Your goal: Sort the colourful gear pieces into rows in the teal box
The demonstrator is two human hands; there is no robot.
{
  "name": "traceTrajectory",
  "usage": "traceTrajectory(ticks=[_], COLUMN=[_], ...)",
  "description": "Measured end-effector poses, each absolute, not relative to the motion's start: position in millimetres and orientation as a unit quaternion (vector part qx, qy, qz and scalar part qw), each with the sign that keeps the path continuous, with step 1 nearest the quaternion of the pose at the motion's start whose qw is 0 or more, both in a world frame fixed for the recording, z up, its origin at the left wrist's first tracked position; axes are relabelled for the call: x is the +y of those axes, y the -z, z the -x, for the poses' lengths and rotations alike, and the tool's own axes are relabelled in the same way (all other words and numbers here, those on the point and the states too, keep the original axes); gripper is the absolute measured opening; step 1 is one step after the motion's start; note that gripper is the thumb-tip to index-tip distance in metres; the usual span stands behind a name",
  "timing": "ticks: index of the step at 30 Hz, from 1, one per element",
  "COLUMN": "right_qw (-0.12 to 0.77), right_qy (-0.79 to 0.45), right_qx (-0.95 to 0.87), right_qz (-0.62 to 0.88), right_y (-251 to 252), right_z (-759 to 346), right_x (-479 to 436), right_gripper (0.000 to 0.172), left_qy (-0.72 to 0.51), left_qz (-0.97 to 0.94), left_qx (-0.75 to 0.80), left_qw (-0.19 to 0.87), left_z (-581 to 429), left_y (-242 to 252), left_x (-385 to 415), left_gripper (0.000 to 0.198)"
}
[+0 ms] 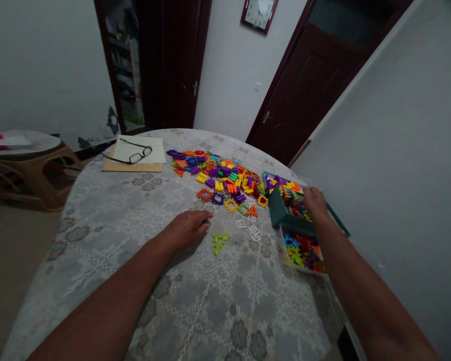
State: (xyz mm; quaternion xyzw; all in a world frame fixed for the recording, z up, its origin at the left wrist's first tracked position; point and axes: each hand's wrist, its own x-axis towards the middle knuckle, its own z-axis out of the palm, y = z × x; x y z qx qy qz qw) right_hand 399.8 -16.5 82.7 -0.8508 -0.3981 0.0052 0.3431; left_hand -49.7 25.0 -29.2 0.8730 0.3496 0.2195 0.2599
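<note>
My left hand (190,228) rests on the patterned tablecloth, its fingers loosely bent and apart with nothing between them. Just right of it lies a lime-green triangular toy building piece (220,242). Over at the right, my right hand (315,200) reaches to a teal box (279,208) full of colourful pieces; its fingertips are hidden, so I cannot make out a hold. In front of that box stands a clear plastic bin (301,269) with more bright pieces. My right forearm covers part of both containers.
A long heap of colourful building pieces (231,175) lies across the far middle of the round table (210,311). Small white grid pieces (254,233) are scattered nearer. Glasses (136,157) sit on papers (154,150) at the far left. A wall (394,150) borders the right side.
</note>
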Motion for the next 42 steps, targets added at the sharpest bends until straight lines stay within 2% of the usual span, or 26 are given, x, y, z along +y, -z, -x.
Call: traceTrajectory(ticks=[5,8,10,13,17,22,29,34,42], right_qw=[0.388,0.325,0.260,0.177,0.117,0.075,0.109,0.127,0.138], right_qy=[0.050,-0.002,-0.037,-0.026,-0.001,-0.026,-0.012,0.049,0.056], right_qx=[-0.549,-0.691,-0.741,-0.731,-0.641,-0.561,-0.528,-0.577,-0.727], right_qz=[0.739,0.646,0.618,0.658,0.759,0.824,0.842,0.805,0.670], right_y=[-77.5,-55.1,-37.1,-15.9,-6.7,-5.7,6.7,20.6,35.5], right_z=[-345.5,-296.1,-266.7,-235.7,-215.3,-198.5,-173.9,-169.1,-178.6], right_x=[-30.4,-27.2,-16.9,7.7,42.5,73.2,96.5,92.0,51.9], right_gripper=[0.047,0.039,0.041,0.049,0.053,0.070,0.080,0.066,0.053], left_qy=[-0.224,-0.244,-0.269,-0.315,-0.358,-0.322,-0.238,-0.222,-0.214], left_qz=[-0.872,-0.861,-0.851,-0.835,-0.822,-0.820,-0.818,-0.815,-0.818], left_qx=[0.362,0.388,0.409,0.428,0.432,0.464,0.508,0.520,0.519], left_qw=[0.243,0.219,0.192,0.142,0.098,0.093,0.125,0.129,0.125], left_z=[48.1,48.6,49.6,50.9,51.9,52.7,52.2,50.6,49.6], left_y=[26.9,27.9,30.6,36.7,43.1,42.7,33.0,27.9,25.6], left_x=[24.5,26.2,28.7,33.2,36.5,34.1,25.6,23.7,23.1], left_gripper=[0.041,0.036,0.034,0.033,0.038,0.048,0.058,0.059,0.061])
